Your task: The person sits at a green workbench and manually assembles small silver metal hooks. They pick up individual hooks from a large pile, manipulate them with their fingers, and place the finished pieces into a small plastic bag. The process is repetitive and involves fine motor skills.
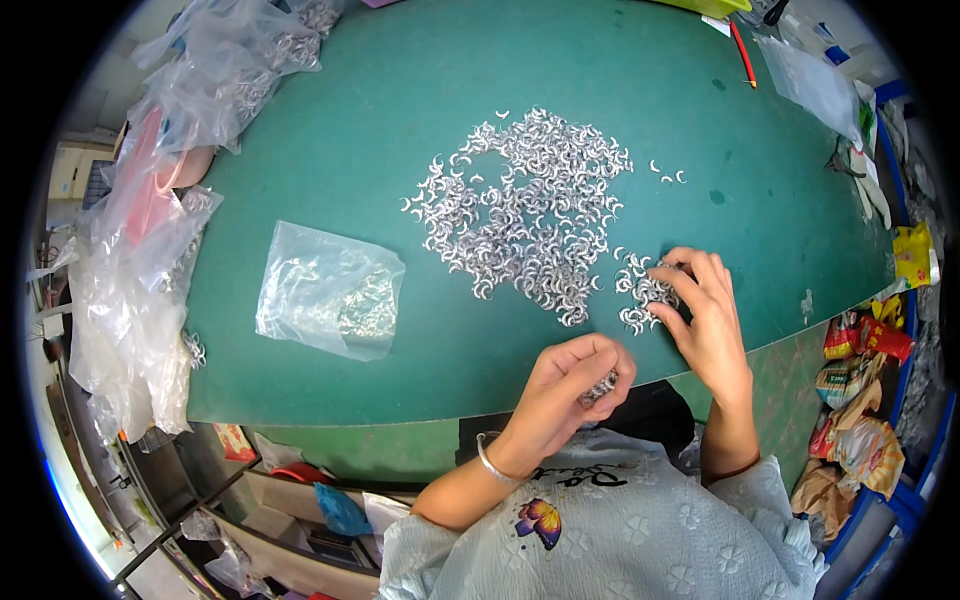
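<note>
My left hand (578, 378) is closed near the front edge of the table, its fingers wrapped round several small silver crescent-shaped metal pieces (598, 388). To its right, my right hand (708, 312) curls over a small pile of the same crescents (640, 290). Its thumb and fingers are apart, with the fingertips touching the pieces; those under the palm are hidden. A much larger heap of crescents (535, 210) spreads over the middle of the table, just beyond the small pile. Left of the heap lies a clear plastic bag (330, 290) with small shiny pieces inside.
The green table (330, 130) has big clear plastic bags (130, 290) and a pink container (185, 168) along its left side. A red pencil (744, 55) lies at the far right, near a flat clear bag (815, 85). Colourful packets (865, 340) sit beyond the right edge.
</note>
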`<action>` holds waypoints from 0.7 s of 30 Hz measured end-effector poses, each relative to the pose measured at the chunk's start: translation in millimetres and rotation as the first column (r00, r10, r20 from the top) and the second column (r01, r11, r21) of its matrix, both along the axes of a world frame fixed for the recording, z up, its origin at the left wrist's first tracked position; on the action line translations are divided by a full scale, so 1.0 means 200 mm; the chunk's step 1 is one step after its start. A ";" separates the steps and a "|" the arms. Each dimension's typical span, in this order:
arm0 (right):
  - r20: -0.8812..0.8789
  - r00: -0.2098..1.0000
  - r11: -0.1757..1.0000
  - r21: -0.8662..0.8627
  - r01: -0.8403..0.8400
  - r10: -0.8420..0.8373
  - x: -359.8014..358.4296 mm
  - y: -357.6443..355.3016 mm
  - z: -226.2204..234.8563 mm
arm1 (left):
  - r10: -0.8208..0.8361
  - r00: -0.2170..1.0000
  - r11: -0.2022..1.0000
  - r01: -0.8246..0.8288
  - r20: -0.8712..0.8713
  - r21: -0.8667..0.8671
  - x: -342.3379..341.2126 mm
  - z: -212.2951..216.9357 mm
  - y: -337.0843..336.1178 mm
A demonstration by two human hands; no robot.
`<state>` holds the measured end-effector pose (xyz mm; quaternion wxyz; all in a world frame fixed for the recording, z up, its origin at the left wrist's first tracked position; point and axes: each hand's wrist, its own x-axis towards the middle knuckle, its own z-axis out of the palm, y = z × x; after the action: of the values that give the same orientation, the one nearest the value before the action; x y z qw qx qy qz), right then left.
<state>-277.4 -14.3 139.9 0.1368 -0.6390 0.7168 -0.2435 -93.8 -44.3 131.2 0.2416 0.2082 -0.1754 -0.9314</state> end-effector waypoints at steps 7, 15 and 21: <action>0.037 0.999 0.989 -0.145 0.028 -0.022 -0.05 0.01 -0.07 | 0.067 0.997 0.977 -0.074 0.044 0.200 0.01 -0.04 0.00; 0.022 0.999 0.972 -0.235 0.032 -0.028 -0.04 0.00 -0.06 | 0.472 0.866 0.801 -0.500 0.166 0.331 0.15 -0.09 -0.07; 0.087 0.994 0.968 -0.239 0.082 -0.062 -0.01 0.01 -0.05 | 0.845 0.519 0.515 -0.855 0.127 0.064 0.33 -0.09 -0.20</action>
<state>-280.1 -11.4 130.1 0.0771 -0.6143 0.6984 -0.3590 -26.9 -83.6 112.4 0.6460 0.3181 -0.0051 -0.6939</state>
